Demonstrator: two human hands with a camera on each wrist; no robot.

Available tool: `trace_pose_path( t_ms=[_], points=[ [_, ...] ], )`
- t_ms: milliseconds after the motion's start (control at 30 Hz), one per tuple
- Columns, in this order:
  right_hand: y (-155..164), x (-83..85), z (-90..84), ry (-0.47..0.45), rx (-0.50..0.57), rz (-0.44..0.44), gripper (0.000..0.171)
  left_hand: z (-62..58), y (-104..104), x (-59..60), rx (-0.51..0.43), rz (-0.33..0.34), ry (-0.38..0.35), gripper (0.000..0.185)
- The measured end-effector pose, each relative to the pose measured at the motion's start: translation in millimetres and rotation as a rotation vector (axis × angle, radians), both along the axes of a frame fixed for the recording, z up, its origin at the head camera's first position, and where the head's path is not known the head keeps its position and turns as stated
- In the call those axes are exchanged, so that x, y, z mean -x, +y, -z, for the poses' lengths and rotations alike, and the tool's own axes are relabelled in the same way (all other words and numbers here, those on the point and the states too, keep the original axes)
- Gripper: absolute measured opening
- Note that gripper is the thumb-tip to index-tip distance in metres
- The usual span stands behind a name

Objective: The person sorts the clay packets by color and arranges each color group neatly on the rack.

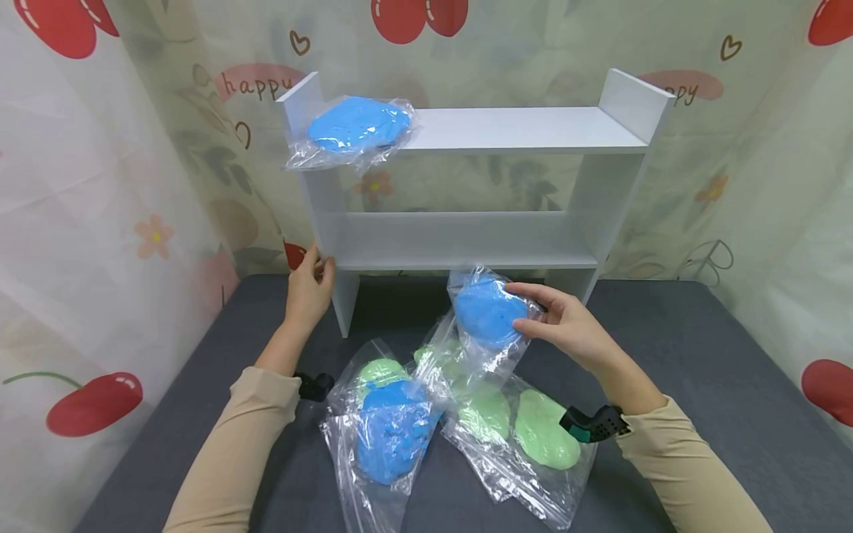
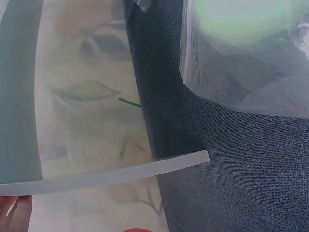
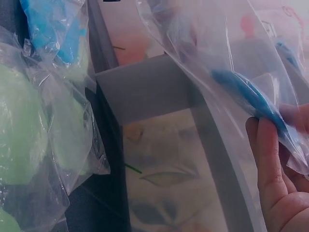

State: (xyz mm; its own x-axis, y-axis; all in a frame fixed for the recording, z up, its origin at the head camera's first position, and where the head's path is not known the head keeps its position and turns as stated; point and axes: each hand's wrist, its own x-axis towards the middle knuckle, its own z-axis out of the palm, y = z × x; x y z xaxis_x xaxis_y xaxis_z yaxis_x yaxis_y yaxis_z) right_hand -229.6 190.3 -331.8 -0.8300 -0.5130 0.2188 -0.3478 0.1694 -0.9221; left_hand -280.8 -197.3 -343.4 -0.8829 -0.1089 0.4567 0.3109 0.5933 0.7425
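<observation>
My right hand point(image 1: 566, 326) pinches a clear plastic bag of blue clay-like stuff point(image 1: 489, 311) between thumb and fingers, holding it up in front of the lower shelf. In the right wrist view that blue bag point(image 3: 256, 99) appears edge-on, with my fingers on its right side. At the left, my left hand point(image 1: 312, 289) touches the outer side of the white shelf unit's left panel point(image 1: 326, 215). In the left wrist view only part of the left hand point(image 2: 17, 215) shows, against the panel's outer face. Another bag of blue stuff point(image 1: 360, 126) lies on the top shelf's left end.
On the dark grey table point(image 1: 693, 385), a bag of blue stuff point(image 1: 393, 429) lies over a green one point(image 1: 383, 370) at left. Several bags of green stuff point(image 1: 546, 429) overlap to its right. Patterned cloth point(image 1: 133, 296) hangs behind and at both sides.
</observation>
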Motion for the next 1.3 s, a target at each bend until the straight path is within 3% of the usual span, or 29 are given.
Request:
trace_pose_path(
  t_ms=[267, 967, 1300],
  points=[
    [-2, -1.4, -4.1, -0.014, 0.111, -0.06, 0.06, 0.0, 0, 0.3, 0.007, 0.0, 0.015, 0.046],
    [-8, -8.8, -16.9, 0.022, 0.215, 0.071, 0.05, 0.9, -1, 2.2, 0.006, 0.0, 0.022, 0.045],
    [-7, -10.4, -21.1, 0.012, 0.28, 0.025, 0.055, 1.9, 0, 0.7, 0.009, -0.004, 0.028, 0.045]
  ],
)
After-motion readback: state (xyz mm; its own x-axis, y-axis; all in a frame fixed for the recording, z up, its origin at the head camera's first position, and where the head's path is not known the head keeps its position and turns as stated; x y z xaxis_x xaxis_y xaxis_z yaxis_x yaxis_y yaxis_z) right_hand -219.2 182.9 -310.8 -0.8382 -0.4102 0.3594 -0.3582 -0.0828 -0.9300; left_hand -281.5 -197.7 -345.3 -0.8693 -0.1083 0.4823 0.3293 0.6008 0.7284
